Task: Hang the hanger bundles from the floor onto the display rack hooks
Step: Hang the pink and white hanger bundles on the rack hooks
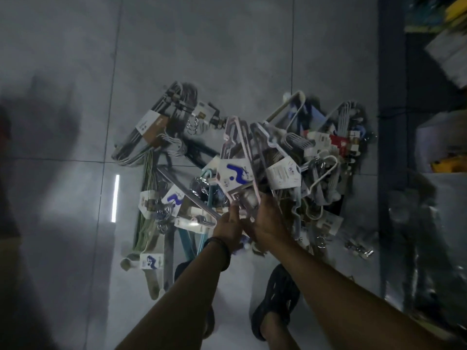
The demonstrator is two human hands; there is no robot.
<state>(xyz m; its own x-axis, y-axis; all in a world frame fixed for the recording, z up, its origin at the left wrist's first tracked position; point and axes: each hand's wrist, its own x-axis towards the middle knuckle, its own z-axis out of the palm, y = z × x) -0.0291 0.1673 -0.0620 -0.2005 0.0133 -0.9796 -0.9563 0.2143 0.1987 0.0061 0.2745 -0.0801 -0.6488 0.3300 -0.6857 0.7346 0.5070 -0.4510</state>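
- Low in the frame's centre, the left hand (228, 227) and right hand (265, 221) both close on the pink hanger bundle (236, 157), lifted above the pile (252, 173) on the floor (63, 72).
- Its frames overlap neighbouring white hangers (290, 147); hooks could snag and drag them up.
- At the right edge, shelving (394, 122) stands close; swinging the bundle might strike it.

We're looking down at a grey tiled floor (75, 72), seams crossing it. A tangled heap of hanger bundles (290, 157) lies on it, grey ones (151, 132) at left, green ones (145, 223) below, loose clips (358, 248) just right.
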